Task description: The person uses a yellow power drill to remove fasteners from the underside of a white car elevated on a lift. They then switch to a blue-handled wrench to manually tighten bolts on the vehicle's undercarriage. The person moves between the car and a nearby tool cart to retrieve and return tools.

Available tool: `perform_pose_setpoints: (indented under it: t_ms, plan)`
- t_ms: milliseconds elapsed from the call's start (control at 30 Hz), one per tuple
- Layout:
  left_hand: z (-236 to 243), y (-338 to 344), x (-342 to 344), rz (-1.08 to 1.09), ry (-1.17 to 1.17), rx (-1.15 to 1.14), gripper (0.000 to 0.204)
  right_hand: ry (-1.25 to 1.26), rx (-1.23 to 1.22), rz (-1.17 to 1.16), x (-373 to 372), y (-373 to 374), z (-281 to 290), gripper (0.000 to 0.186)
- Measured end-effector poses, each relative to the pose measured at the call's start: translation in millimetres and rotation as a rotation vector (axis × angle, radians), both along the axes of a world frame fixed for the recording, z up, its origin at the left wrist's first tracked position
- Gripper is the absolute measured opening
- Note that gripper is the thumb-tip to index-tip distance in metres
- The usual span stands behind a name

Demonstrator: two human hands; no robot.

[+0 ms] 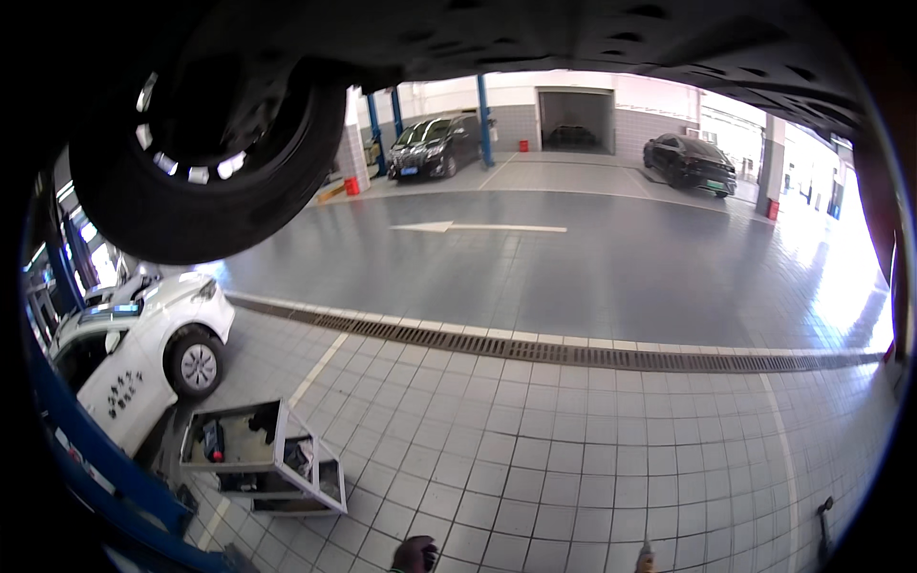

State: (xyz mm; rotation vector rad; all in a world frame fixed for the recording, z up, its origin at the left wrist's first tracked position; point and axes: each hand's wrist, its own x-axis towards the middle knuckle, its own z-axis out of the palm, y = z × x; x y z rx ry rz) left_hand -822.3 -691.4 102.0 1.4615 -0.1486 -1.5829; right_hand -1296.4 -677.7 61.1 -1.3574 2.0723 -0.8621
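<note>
Tyre [196, 227] at 10 o'clock, prob heavy, grippy, cup it underneath | left hand [414, 555] at 6, kinda curled, can't tell its hold | right hand outta view, can't tell

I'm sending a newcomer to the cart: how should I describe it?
Find the nearest white car, at left. To its lower right in view, on the tiled floor, stands the cart. Unlike the car, it is a pale, open-topped frame holding a dark item with a red end.

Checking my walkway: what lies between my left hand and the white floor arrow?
The head view shows pale tiles, a brown slotted drain grate, then grey floor.
</note>
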Motion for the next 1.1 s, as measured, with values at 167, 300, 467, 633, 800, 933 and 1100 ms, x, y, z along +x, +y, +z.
perform_pose_setpoints:
  t_ms: [167,300,467,633,800,933,1100]
  plan:
    - [-34,22,136,0.172,-0.003,-0.041,0.005,0.029,0.275,0.192,100,-31,-58,0.034]
    - [-46,15,205,-0.343,-0.678,-0.151,0.020,0.066,0.443,0.345,147,-33,-108,0.034]
    - [-112,14,241,0.056,-0.430,-0.050,0.018,0.158,0.552,0.605,178,-87,-135,0.035]
    - [-136,16,304,0.452,-0.216,0.122,0.013,0.178,0.582,0.700,193,-159,-140,0.037]
    - [-144,-22,439,0.226,-0.552,0.063,0.022,0.087,0.507,0.528,275,-211,-97,0.042]
    - [-114,-84,540,0.471,-0.419,0.002,0.019,0.269,0.422,0.492,347,-214,-59,0.043]
    - [-95,-134,652,0.374,-0.441,-0.044,0.014,0.302,0.398,0.473,457,-170,-60,0.043]
